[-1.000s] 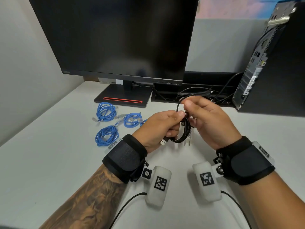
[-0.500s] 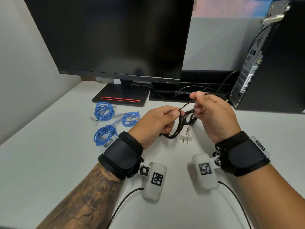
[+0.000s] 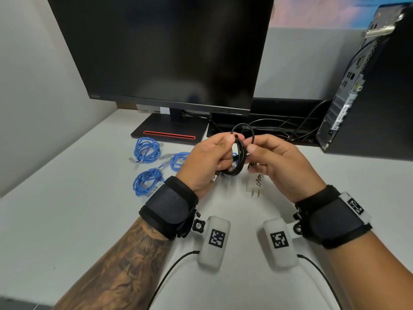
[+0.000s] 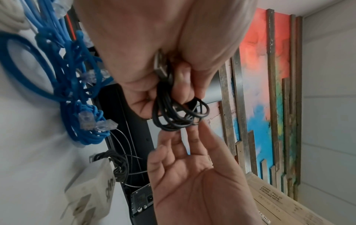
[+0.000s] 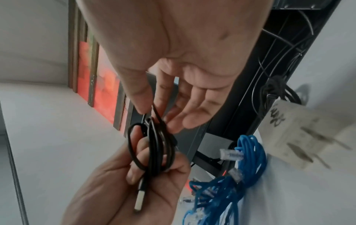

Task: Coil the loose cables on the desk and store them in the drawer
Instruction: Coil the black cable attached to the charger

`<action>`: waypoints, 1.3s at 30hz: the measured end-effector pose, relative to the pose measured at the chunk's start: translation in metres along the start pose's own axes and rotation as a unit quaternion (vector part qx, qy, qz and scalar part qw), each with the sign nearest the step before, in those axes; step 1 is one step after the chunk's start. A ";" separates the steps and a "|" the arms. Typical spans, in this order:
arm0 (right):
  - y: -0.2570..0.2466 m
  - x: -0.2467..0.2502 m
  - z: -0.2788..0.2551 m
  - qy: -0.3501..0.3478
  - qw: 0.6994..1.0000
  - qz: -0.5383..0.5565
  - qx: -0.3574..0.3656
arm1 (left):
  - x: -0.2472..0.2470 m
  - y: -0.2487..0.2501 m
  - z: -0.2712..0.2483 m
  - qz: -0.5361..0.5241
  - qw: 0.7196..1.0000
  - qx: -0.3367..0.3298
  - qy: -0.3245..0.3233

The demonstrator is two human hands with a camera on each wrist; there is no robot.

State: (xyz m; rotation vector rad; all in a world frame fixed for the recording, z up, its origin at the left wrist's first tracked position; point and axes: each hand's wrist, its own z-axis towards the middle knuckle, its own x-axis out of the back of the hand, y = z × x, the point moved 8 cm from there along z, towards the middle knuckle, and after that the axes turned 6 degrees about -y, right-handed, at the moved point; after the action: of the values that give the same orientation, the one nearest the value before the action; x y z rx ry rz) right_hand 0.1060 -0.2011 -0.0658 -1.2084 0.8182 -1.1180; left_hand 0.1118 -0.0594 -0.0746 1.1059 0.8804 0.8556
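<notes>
A thin black USB cable (image 3: 238,157) is wound into a small coil above the desk. My left hand (image 3: 226,153) grips the coil, fingers curled round it, and the metal USB plug (image 5: 139,202) lies against the palm. My right hand (image 3: 250,151) faces it and pinches one strand of the same cable (image 5: 154,146) between thumb and forefinger; the other fingers are spread. One loop stands up above both hands. Three coiled blue network cables (image 3: 146,149) (image 3: 178,159) (image 3: 145,182) lie on the desk to the left. No drawer is in view.
A white plug adapter (image 3: 256,184) lies on the desk under the hands. A monitor (image 3: 167,52) on its black base (image 3: 169,133) stands behind, a computer tower (image 3: 368,86) at the right, and a cable tray (image 3: 279,128) with tangled black wires between them.
My right hand, which had drawn a strand up and to the right, has come back to the coil. A fresh loop now stands above both hands. The left hand keeps its grip.
</notes>
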 end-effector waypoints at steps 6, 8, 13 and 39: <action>0.006 0.014 0.001 0.060 0.997 0.044 -0.012 | -0.010 -0.005 -0.002 0.004 0.998 0.033 -0.056; 0.011 0.010 0.001 0.033 0.995 0.086 -0.046 | -0.015 -0.006 -0.003 -0.006 0.996 0.041 -0.076; 0.008 -0.005 0.000 -0.012 0.994 0.090 -0.058 | -0.013 -0.004 -0.002 -0.005 0.998 0.020 -0.061; -0.024 -0.012 -0.008 -0.011 0.998 -0.034 0.043 | -0.020 -0.007 0.000 -0.001 0.999 0.005 -0.043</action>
State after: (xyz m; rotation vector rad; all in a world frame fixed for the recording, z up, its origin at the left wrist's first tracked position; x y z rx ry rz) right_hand 0.0901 -0.1914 -0.0444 -1.1828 0.7099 -1.1821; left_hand 0.1050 -0.0787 -0.0779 1.1425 0.8143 0.7974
